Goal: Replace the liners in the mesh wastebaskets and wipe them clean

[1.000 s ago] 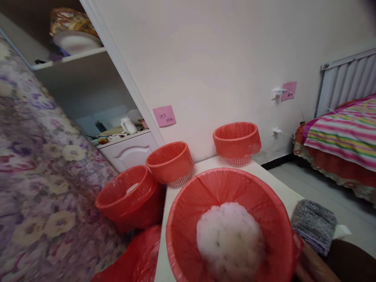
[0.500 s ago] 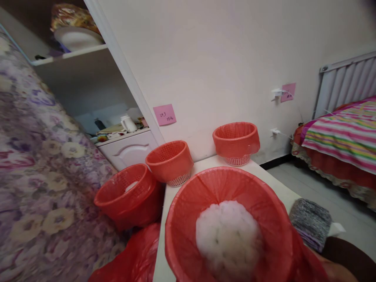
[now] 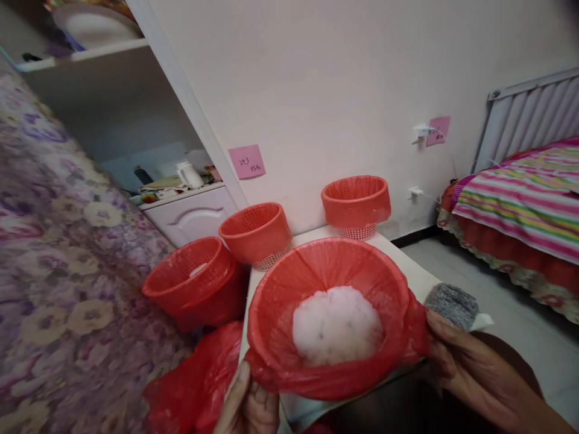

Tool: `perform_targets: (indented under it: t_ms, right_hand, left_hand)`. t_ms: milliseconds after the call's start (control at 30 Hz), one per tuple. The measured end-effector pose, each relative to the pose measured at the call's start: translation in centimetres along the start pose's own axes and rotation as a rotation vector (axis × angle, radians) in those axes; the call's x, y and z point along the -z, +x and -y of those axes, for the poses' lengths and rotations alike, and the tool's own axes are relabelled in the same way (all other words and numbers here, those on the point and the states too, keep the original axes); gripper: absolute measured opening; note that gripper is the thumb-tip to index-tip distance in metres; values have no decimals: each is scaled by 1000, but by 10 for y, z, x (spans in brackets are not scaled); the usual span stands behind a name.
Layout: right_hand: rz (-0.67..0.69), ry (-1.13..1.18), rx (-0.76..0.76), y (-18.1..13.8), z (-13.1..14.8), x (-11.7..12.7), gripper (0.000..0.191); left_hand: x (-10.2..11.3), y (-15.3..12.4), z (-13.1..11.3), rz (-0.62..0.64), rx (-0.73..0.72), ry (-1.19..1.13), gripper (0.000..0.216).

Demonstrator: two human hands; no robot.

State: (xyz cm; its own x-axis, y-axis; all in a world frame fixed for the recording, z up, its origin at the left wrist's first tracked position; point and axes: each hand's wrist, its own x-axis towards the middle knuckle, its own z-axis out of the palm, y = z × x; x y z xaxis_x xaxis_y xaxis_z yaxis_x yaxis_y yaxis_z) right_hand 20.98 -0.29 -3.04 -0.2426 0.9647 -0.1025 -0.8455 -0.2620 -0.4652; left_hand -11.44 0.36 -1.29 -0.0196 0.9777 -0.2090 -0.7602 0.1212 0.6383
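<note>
A red basket lined with a red plastic bag [image 3: 280, 313] sits at the near end of a white table [image 3: 407, 265]. A fluffy white wad [image 3: 337, 325] lies inside it. My left hand [image 3: 248, 404] grips the bag's near-left edge at the bottom of the view. My right hand [image 3: 465, 367] holds the bag's right edge beside the basket. A folded grey cloth [image 3: 452, 298] lies on the table just beyond my right hand.
Two more red-lined baskets [image 3: 256, 232] [image 3: 356, 202] stand at the table's far end by the wall. A third basket [image 3: 190, 283] rests on the flowered bedspread [image 3: 67, 271] to the left, above a loose red bag [image 3: 194, 386]. A striped bed [image 3: 520, 205] stands right.
Both my hands have come into view and taken hold of the near basket's bag. The view has tilted down a little, so the basket looks smaller and farther.
</note>
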Motion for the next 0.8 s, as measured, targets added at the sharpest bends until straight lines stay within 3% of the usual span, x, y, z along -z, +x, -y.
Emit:
perform_targets:
  t_ms: [133,233,367,433,500,600,700,800]
  right_hand:
    - [-11,-91,23,0,20,-24,22]
    - [-22,-177,60,9,35,-37,24]
    - [51,-218,139,30,47,-53,19]
    - [97,-266,162,41,50,-60,14]
    - [122,-342,170,50,52,-64,8]
    - [137,-495,206,57,54,-63,12]
    - [144,-569,218,56,55,-55,16]
    - [158,-550,102,50,60,-45,16]
  left_hand:
    - [-32,-4,-9,-222,-100,72,42]
    - [-33,-10,-12,-214,-197,220,36]
    - [-34,-19,-16,-153,-260,305,59]
    - [-42,-15,-21,-129,-248,299,53]
    - [-52,-6,-27,-112,-215,265,33]
    - [-57,7,-36,-125,-114,170,12]
    - [-46,12,-41,-217,34,78,10]
    - [-27,18,-42,-299,29,112,18]
